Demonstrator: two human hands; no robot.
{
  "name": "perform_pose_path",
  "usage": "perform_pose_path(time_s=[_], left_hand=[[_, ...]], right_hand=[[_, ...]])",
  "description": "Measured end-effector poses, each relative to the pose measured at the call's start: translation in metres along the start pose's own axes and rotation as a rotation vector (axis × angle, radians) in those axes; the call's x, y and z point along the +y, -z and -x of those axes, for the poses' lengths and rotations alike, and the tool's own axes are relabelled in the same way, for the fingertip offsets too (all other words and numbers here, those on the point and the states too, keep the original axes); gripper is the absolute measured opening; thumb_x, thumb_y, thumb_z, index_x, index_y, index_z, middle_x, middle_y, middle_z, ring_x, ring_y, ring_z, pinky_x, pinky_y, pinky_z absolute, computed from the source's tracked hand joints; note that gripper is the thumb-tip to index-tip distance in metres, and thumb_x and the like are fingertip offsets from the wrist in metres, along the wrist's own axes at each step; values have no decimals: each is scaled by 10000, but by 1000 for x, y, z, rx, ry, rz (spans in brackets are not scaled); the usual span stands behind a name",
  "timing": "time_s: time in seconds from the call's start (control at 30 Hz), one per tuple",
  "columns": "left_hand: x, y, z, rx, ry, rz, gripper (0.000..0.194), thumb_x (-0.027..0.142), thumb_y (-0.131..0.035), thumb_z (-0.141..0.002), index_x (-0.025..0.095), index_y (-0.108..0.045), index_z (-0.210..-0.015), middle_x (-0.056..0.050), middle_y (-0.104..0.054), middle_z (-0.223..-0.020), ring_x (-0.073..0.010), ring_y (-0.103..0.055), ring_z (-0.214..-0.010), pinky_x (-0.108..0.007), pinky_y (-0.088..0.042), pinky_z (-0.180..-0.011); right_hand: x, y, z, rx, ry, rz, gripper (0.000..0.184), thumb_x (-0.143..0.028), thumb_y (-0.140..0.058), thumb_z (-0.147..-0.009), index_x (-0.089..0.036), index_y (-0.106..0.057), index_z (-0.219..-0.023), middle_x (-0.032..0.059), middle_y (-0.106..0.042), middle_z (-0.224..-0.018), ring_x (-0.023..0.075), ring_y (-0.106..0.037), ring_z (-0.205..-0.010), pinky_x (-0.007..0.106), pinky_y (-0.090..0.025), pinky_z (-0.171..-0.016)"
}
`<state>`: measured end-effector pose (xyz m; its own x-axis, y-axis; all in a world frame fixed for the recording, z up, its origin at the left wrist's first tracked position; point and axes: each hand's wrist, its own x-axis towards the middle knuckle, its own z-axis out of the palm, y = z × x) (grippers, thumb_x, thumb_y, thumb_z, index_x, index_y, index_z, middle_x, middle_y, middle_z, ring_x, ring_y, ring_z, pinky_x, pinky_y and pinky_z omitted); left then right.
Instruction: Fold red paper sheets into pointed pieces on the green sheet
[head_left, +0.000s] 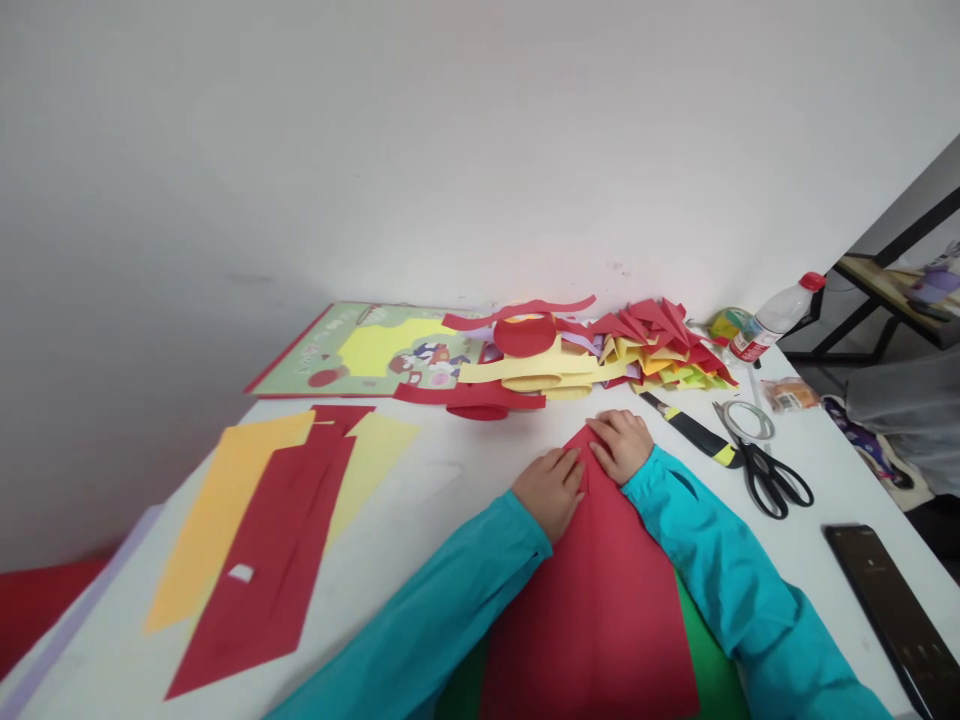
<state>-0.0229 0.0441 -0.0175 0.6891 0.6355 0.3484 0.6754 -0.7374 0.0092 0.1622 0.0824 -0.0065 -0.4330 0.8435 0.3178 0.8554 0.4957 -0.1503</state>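
A large red paper sheet lies on the white table in front of me, its far end folded to a point. My left hand presses flat on the left folded edge near the tip. My right hand presses on the right folded edge, fingers bent down onto the paper. Both arms wear teal sleeves. A green sheet shows under the red one.
Red and yellow sheets lie at the left. A pile of folded red and yellow paper pieces and a printed craft pad sit by the wall. A utility knife, tape roll, scissors, bottle and phone are at the right.
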Motion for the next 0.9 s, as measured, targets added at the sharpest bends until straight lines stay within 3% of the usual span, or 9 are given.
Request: perform_pose_path(time_s=[0.4, 0.57, 0.67, 0.9], left_hand=[[-8, -15, 31, 88, -36, 72, 276, 207, -484, -829, 116, -621, -1050, -141, -552, -1222, -278, -460, -1177, -415, -462, -955], [2, -2, 33, -19, -37, 91, 470, 341, -595, -783, 182, -536, -1221, -150, -504, -1253, -335, -441, -1156, -482, -456, -907], [5, 6, 30, -68, -28, 83, 484, 408, -586, -792, 227, -529, -1238, -151, -469, -1280, -343, -430, -1154, -489, -440, -903], [7, -1, 31, -47, 9, 71, 478, 421, -615, -760, 248, -556, -1202, -141, -483, -1266, -339, -438, -1144, -478, -437, -888]], right_hand=[[-2, 0, 1, -3, 15, 38, 413, -371, -453, -877, -154, -529, -1221, 109, -576, -1076, 246, -464, -953, 374, -343, -757], [-8, 3, 1, -7, 76, 111, 436, -332, -413, -893, -108, -490, -1259, 133, -582, -1057, 262, -464, -954, 390, -353, -768], [-10, 3, 2, 6, 86, 126, 437, -337, -407, -900, -97, -488, -1257, 140, -582, -1055, 261, -471, -952, 390, -359, -778], [-9, 0, 6, 76, 92, 113, 416, -317, -406, -901, -95, -504, -1239, 143, -579, -1073, 258, -481, -975, 382, -362, -808]])
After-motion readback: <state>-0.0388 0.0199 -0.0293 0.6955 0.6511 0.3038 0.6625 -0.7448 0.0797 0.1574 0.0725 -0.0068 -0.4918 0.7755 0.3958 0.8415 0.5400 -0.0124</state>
